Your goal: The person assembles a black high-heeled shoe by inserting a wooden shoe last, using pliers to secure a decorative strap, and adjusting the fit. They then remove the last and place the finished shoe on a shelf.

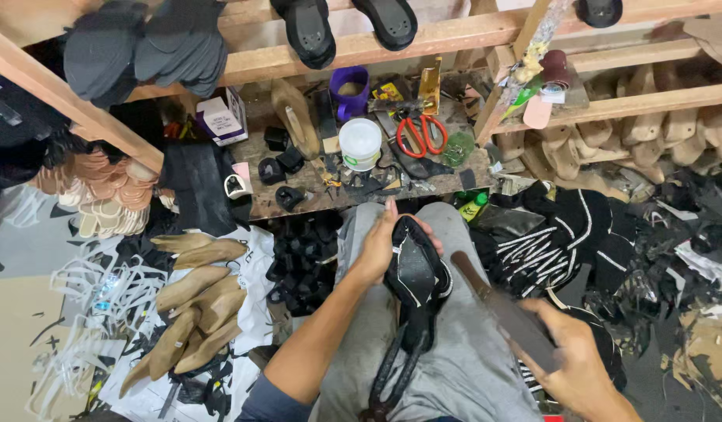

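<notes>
- A black shoe [414, 270] is being gripped firmly by the left hand [379, 244] over the lap;
- A flat rasp [503, 309] is being held tightly in the right hand [575, 361], beside the shoe

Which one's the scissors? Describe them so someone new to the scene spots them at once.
Start at the cluttered wooden workbench just beyond the person's knees. Right of the white round tub in its middle lie the scissors, blades pointing away towards the back. Their bright red loop handles are the only red among the dark scraps and tools around them.
</notes>
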